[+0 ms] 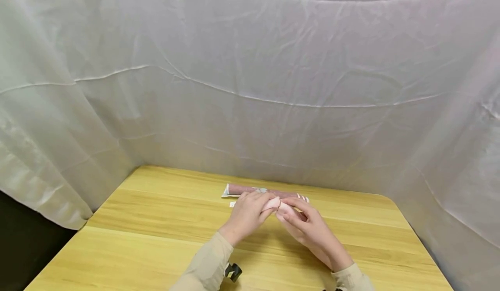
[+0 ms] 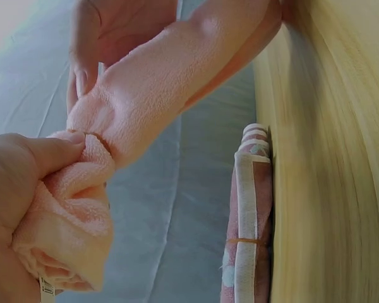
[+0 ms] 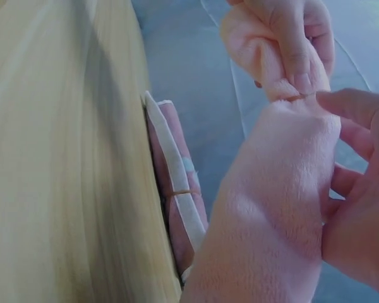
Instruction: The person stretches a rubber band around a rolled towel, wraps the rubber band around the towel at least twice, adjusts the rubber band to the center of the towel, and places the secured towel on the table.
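Note:
A light pink rolled towel (image 1: pixel 271 204) is held above the table between both hands. A thin brown band (image 3: pixel 294 98) cinches it near one end. My left hand (image 1: pixel 248 213) grips the short, bunched end, its thumb beside the band in the left wrist view; a white label (image 2: pixel 47 287) sticks out there. My right hand (image 1: pixel 312 230) holds the longer part, with fingertips close to the band and other fingers behind the roll. Farther back on the table lies a darker pink rolled towel (image 2: pixel 245 214) with white edging and a band round it.
The wood-grain table (image 1: pixel 156 221) spreads under the hands. Pale grey curtain cloth (image 1: pixel 250 87) hangs behind it and at both sides. A small black clip-like piece (image 1: pixel 234 272) shows by the left sleeve (image 1: pixel 208 258).

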{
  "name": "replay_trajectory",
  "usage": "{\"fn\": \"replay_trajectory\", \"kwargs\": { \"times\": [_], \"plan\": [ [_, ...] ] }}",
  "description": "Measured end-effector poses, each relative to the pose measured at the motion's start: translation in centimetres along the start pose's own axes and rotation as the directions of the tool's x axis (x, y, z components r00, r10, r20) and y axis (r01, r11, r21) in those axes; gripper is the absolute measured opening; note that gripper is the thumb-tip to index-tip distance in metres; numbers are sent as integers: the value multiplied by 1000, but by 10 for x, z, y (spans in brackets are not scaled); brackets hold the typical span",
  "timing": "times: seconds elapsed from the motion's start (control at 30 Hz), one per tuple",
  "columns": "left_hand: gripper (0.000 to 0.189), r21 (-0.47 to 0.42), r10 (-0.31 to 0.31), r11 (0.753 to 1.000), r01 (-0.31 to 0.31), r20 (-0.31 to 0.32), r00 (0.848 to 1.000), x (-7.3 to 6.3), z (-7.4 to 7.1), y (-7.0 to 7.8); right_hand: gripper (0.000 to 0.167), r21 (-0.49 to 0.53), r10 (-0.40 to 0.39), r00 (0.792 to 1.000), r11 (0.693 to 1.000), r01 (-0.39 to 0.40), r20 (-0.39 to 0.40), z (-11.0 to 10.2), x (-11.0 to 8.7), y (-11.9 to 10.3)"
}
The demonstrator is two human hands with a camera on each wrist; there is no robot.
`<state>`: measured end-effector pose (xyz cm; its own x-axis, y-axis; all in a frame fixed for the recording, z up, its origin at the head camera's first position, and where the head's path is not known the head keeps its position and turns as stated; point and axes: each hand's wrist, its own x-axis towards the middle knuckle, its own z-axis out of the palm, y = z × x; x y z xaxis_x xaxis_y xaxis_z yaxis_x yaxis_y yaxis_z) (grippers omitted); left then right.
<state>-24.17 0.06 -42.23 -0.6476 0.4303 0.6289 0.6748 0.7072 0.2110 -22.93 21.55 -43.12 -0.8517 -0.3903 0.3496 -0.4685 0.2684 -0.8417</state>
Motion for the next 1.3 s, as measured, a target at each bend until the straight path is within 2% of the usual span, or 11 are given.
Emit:
{"fn": "replay_trajectory", "kwargs": {
  "times": [0.13,0.27,0.43,0.57,0.63,0.7,0.8,0.97,1.03,1.1,1.3],
  "plan": [
    [24,-51,13,999,-14,-21,1000,-1,-1,-3,38,95,-22,998,995,17,55,-2,0,2],
    [23,-85,27,996,-33,-80,996,-1,-3,-6,45,95,-28,994,995,19,101,-1,1,2],
    [23,-116,67,990,-83,-132,989,-1,-5,-11,59,97,86,986,990,-101,146,6,-1,-3],
    [25,-143,64,986,-83,-135,989,-1,-6,-10,75,290,159,962,932,-220,221,14,-2,-7],
    [25,-162,33,985,-53,-123,992,0,-8,-8,80,401,107,960,892,-208,260,15,-1,-6],
    [24,-192,-4,981,-18,-113,994,2,-9,-6,79,479,-10,961,868,-129,278,12,0,-3],
    [23,-231,-37,973,13,-98,995,4,-12,-2,73,621,-175,942,782,-44,286,6,1,0],
    [21,-274,-28,962,2,-91,995,8,-15,7,59,861,-256,907,475,-182,333,1,-2,0],
    [21,-286,-24,958,0,-78,997,9,-16,10,54,890,-248,906,396,-228,342,0,-4,0],
    [22,-288,-25,958,7,-59,998,11,-16,12,51,903,-249,907,357,-240,339,-1,-4,-1],
    [22,-284,-43,958,48,23,999,11,-14,14,42,921,-221,920,298,-251,323,-6,-3,-1]
  ]
}}
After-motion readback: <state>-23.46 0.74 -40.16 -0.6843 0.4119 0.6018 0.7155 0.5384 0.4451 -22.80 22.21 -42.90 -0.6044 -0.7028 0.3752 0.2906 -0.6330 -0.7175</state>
